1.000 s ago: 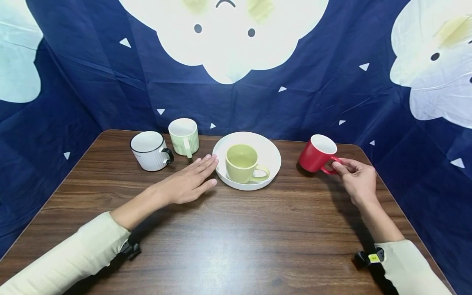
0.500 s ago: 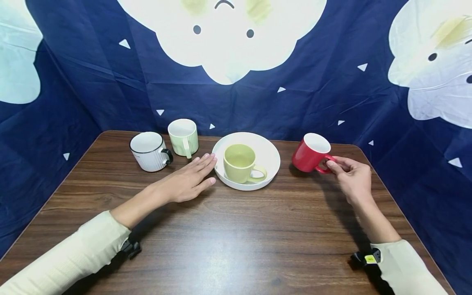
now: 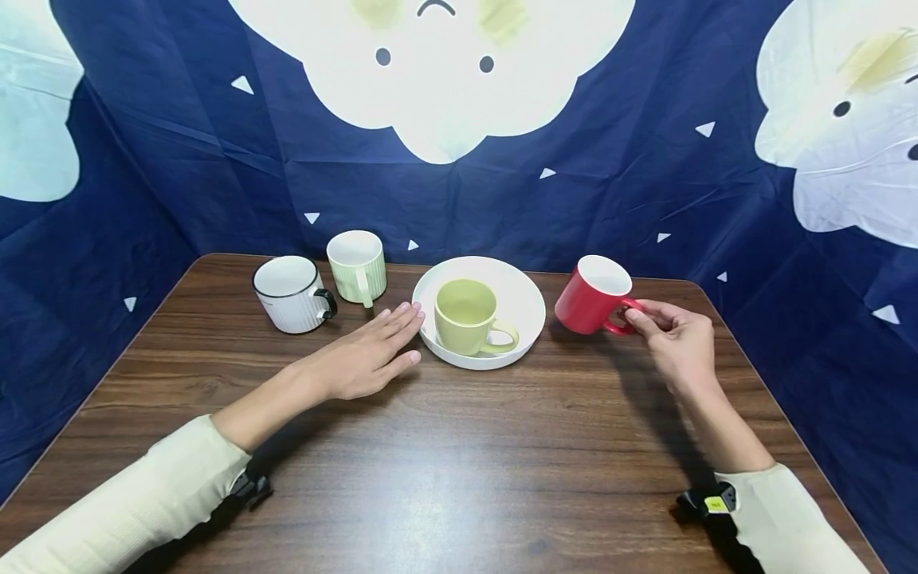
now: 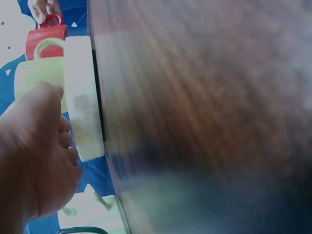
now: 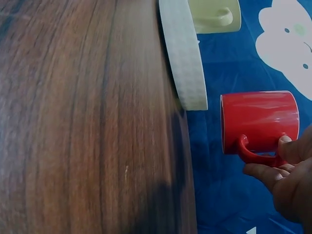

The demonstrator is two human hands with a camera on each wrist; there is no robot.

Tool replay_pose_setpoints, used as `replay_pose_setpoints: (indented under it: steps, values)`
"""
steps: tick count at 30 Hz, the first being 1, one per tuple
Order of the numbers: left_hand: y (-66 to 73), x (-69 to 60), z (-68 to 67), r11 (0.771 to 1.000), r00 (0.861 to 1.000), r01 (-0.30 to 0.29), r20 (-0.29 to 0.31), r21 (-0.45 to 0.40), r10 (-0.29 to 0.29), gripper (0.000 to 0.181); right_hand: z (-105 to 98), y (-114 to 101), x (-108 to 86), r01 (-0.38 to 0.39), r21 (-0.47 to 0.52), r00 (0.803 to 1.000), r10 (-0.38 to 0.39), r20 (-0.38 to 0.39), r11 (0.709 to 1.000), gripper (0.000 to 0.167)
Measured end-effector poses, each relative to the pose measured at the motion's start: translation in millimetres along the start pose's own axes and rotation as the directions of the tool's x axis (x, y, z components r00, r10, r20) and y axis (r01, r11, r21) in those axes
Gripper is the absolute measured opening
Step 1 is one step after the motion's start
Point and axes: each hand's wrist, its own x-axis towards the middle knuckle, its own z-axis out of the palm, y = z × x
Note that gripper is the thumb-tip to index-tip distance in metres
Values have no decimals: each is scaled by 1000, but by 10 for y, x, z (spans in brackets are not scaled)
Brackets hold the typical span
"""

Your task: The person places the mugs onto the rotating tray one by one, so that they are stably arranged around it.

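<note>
My right hand [image 3: 677, 339] pinches the handle of a red mug [image 3: 588, 299], white inside, which tilts a little. In the right wrist view the red mug [image 5: 261, 122] hangs above the table, apart from the plate, with thumb and fingers on its handle. A white rimmed plate [image 3: 527, 307] holds a yellow-green mug [image 3: 462, 327], handle toward the right. Straight fingers of my left hand [image 3: 366, 355] reach the plate's left rim and seem to touch it. The left wrist view shows that hand [image 4: 41, 151] beside the plate's wall [image 4: 85, 107].
Left of the plate stand a pale green ribbed mug [image 3: 358, 271] and a white mug [image 3: 287, 295] with a black rim and handle. The wooden table [image 3: 459, 462] ends at a dark blue cloth [image 3: 488, 207] printed with clouds.
My right hand has carried the red mug to the left, closer to the plate, and slightly up. The left hand, the plate and the other mugs stay almost where they were.
</note>
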Motion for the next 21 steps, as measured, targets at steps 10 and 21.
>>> replay_pose_setpoints:
  steps: [10, 21]
  values:
    - [-1, 7, 22, 1000, 1000, -6, -1, 0, 6, 71, 22, -94, 33, 33, -24, 999, -32, 23, 999, 30]
    - [-46, 27, 9, 1000, 1000, 17, 0, 7, -17, 72, 97, -209, 37, 59, 16, 997, -59, 45, 998, 28]
